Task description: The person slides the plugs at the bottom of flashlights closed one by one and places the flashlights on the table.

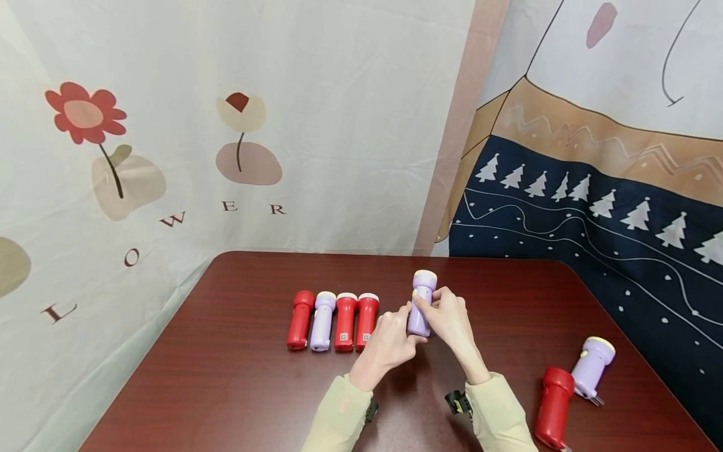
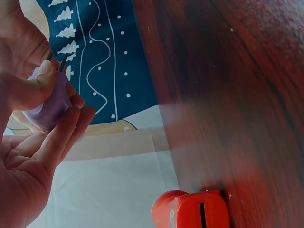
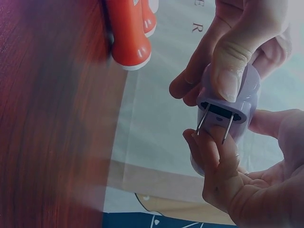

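A lilac flashlight (image 1: pixel 419 314) is held between both hands above the table, lens end up and away. My left hand (image 1: pixel 390 339) grips its lower end; in the right wrist view that hand's thumb presses beside the base. Two metal plug prongs (image 3: pixel 227 128) stick out of the flashlight's base there. My right hand (image 1: pixel 450 317) holds the body from the right side, thumb along the front and fingers behind. In the left wrist view, the fingers of both hands cover much of the lilac flashlight (image 2: pixel 50 107).
Left of the hands, a row holds red flashlights (image 1: pixel 299 323) and one lilac flashlight (image 1: pixel 322 323) on the brown table (image 1: pixel 237 389). At the right lie another red flashlight (image 1: pixel 553 405) and another lilac flashlight (image 1: pixel 591 367), both with prongs showing. Printed curtains (image 1: pixel 339 125) hang behind.
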A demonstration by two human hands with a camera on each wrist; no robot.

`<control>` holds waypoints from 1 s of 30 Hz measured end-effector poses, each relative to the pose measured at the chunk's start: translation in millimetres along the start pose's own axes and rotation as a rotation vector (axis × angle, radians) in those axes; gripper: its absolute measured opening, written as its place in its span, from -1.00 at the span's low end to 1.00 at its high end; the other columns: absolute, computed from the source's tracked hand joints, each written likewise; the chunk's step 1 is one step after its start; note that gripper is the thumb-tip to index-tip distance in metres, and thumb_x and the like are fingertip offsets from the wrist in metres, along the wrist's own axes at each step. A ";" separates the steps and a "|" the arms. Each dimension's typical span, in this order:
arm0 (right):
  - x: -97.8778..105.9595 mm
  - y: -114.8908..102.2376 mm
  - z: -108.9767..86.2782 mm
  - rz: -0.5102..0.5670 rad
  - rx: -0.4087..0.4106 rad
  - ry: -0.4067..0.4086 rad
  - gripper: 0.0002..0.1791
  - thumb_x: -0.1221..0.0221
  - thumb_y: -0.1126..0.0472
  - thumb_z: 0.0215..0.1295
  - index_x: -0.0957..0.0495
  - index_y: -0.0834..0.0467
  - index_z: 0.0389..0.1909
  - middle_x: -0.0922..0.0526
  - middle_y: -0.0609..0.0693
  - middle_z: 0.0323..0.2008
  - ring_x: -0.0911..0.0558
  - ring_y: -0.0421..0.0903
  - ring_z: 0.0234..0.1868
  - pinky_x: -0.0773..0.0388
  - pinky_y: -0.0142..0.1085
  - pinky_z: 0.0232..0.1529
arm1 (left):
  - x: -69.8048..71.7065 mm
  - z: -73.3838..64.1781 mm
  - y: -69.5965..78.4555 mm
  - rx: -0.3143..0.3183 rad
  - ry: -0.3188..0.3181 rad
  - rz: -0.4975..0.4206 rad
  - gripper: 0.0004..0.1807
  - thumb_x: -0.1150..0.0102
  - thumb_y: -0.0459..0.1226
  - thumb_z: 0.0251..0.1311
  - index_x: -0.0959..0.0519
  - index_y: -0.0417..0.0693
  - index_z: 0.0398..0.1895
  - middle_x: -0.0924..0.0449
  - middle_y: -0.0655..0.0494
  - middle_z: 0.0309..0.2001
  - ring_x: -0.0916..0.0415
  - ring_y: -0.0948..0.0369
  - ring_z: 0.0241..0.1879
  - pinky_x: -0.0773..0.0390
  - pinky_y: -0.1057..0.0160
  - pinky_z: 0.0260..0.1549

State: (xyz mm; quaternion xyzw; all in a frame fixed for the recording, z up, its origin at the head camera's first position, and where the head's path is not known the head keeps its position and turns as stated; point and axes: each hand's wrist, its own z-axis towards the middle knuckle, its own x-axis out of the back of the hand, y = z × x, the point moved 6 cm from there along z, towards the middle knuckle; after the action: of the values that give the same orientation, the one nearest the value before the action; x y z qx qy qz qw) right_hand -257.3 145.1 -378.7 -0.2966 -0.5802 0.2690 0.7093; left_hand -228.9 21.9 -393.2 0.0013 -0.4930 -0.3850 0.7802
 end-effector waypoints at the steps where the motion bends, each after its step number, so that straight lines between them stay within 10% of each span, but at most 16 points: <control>1: 0.0 0.1 0.1 0.000 -0.001 0.000 -0.55 -0.24 0.02 0.19 -0.50 0.38 -0.21 -0.71 0.22 -0.38 -0.66 -0.09 -0.47 -0.52 -0.37 -0.55 | 0.1 0.0 -0.1 -0.004 0.001 0.000 -0.48 -0.40 -0.18 -0.05 -0.45 -0.28 -0.06 -0.62 -0.03 -0.45 -0.65 0.08 -0.48 -0.58 0.29 -0.48; 30: 0.6 0.3 0.2 -0.018 0.006 0.002 -0.57 -0.24 0.02 0.18 -0.49 0.37 -0.25 -0.68 0.17 -0.46 -0.59 -0.13 -0.54 -0.46 -0.38 -0.58 | -3.0 -0.1 -2.6 0.012 -0.083 -0.008 -0.39 -0.32 -0.21 0.05 -0.42 -0.39 0.13 -0.64 -0.08 -0.29 -0.66 0.06 -0.39 -0.62 0.26 -0.37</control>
State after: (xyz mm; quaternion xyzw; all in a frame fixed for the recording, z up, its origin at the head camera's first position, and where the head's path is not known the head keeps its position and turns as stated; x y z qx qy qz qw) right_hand -257.3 145.8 -378.6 -0.2893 -0.5812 0.2640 0.7133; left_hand -231.0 21.8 -396.6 -0.0082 -0.5273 -0.3849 0.7574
